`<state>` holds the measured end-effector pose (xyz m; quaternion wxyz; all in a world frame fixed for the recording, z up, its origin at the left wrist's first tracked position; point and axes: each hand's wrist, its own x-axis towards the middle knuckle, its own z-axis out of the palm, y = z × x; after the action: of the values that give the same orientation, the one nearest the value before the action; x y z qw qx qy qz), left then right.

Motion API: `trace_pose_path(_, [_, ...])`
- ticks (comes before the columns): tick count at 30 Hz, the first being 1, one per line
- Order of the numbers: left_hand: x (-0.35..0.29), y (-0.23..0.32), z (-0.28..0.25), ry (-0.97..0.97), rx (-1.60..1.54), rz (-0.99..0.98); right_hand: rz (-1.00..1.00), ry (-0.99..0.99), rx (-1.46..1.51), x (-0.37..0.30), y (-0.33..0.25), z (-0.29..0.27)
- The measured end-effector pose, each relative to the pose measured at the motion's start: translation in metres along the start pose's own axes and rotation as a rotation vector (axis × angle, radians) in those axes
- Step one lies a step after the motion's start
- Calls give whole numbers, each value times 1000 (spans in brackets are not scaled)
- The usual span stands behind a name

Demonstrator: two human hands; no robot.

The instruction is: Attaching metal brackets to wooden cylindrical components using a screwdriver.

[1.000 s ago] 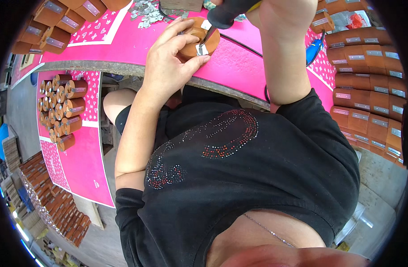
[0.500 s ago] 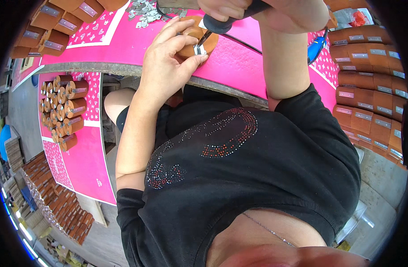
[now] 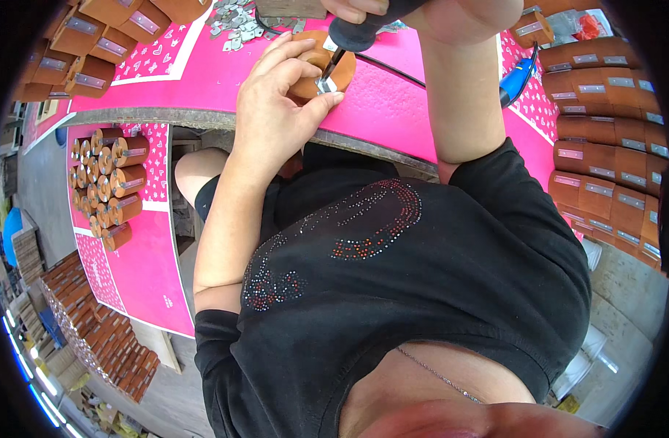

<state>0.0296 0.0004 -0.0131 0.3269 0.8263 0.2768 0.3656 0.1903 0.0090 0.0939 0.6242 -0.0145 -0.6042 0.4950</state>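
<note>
My left hand (image 3: 276, 98) is closed around the side of a round orange-brown wooden block (image 3: 342, 71) on the pink worktop, its thumb near a small silver metal plate (image 3: 326, 87) on the block. Above it, my right hand (image 3: 459, 16) grips a black power screwdriver (image 3: 355, 33). The screwdriver's thin bit points down and meets the block at the plate. Whether a screw sits under the bit is too small to see. The upper part of the right hand and of the tool is cut off by the picture's edge.
Loose metal plates (image 3: 239, 22) lie at the far side of the pink worktop (image 3: 203, 91). Similar blocks are stacked at the far left (image 3: 93, 73) and along the right (image 3: 597, 153). More stand on a side table (image 3: 152, 274). A blue tool (image 3: 517, 82) with a cord lies at right.
The screwdriver and my right hand have shifted slightly left, with the bit still at the plate. The left hand keeps its hold on the block. The whole view has moved a little.
</note>
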Motion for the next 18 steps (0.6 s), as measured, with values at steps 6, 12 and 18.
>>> trace_pose_path(6, [1, 3, 0, 7, 35, 32, 22, 30, -68, -3, -8, 1])
trace_pose_path(12, [4, 4, -4, -34, 13, 18, -16, 11, -27, -6, -4, -4])
trace_pose_path(18, [6, 6, -3, -58, -13, 6, -36, 14, -168, -4, -11, 12])
